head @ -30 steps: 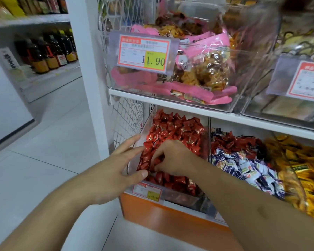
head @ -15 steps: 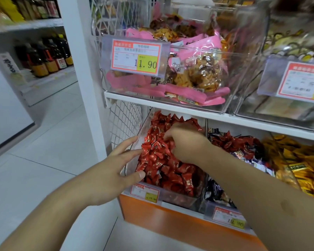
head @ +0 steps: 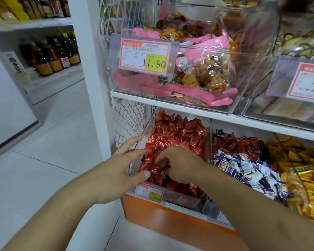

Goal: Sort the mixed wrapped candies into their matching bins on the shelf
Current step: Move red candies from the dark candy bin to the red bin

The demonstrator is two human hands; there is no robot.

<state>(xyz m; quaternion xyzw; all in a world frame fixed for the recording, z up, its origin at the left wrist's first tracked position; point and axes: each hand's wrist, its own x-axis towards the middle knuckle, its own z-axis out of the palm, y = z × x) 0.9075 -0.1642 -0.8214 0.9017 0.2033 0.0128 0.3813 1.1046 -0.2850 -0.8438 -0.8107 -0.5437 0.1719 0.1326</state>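
Shelving: we record a white metal shelf unit (head: 170, 103) with an upright post on its left edge and an orange base panel (head: 172, 221) below.
Upper bin: we list a clear plastic bin (head: 243, 57) on the upper board, holding pink-edged snack bags (head: 205, 73); a red-bordered price tag with a yellow "11.90" patch (head: 145, 56) hangs on its front.
Red-candy bin: we note a clear plastic bin at lower left (head: 143, 131), heaped with small red foil-wrapped candies (head: 176, 134); a small red-and-yellow label (head: 149, 192) sits on its front lip.
Middle bin: we count blue-and-white wrapped candies (head: 243, 169) in front, with red wrapped pieces mixed in behind them (head: 236, 144).
Right bin: we enter yellow wrapped candies (head: 304, 171), partly blurred.
Right hand: we see the right hand (head: 179, 163) inside the red-candy bin, knuckles up, fingers curled down into the red candies near the front; we cannot tell whether they hold a piece.
Left hand: we see the left hand (head: 116, 171) against the bin's left wall, fingers straight and spread along the rim, thumb tip touching the front corner beside the red wrappers.
Background: we note dark glass bottles with yellow caps (head: 51, 53) on a far shelf, across a pale tiled floor (head: 53, 138).
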